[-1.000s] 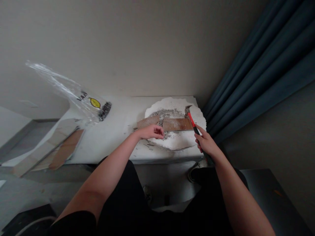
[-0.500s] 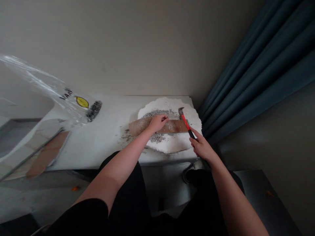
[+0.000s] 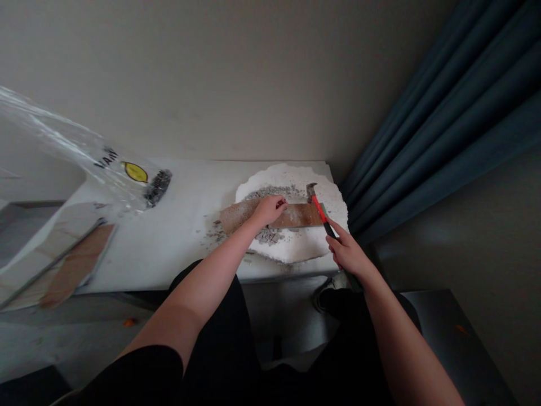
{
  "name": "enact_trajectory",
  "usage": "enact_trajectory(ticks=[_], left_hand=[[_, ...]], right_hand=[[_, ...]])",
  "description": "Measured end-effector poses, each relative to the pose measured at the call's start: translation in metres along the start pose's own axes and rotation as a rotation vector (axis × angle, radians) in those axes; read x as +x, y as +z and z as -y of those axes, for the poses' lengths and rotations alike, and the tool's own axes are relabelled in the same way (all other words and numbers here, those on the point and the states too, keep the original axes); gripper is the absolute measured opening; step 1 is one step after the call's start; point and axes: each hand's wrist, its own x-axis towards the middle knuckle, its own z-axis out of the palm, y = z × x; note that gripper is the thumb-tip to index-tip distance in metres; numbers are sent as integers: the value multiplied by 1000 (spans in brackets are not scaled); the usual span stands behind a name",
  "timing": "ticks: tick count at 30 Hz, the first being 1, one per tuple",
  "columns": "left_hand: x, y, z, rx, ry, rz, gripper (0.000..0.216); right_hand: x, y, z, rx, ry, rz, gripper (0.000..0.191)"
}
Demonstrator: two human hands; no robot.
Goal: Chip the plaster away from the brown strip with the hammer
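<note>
Two hands: the right holds one hammer; beside the left lie two brown strips. Beneath both, one white slab; far left, one plastic bag.

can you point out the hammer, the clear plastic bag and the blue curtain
Hammer (image 3: 319,208), head-camera view: red part of the handle
Clear plastic bag (image 3: 136,171), head-camera view: yellow printed oval
Blue curtain (image 3: 443,107), head-camera view: middle of its folds
</note>
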Motion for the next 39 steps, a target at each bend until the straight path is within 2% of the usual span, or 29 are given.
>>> enact_trajectory(ticks=[19,39], left_hand=[[-3,-3,-4,92,9,55,21],[-5,0,-3,122,35,27,20]], right_hand=[[1,0,-2,3,0,3,67],[0,-1,2,-9,5,-8,68]])
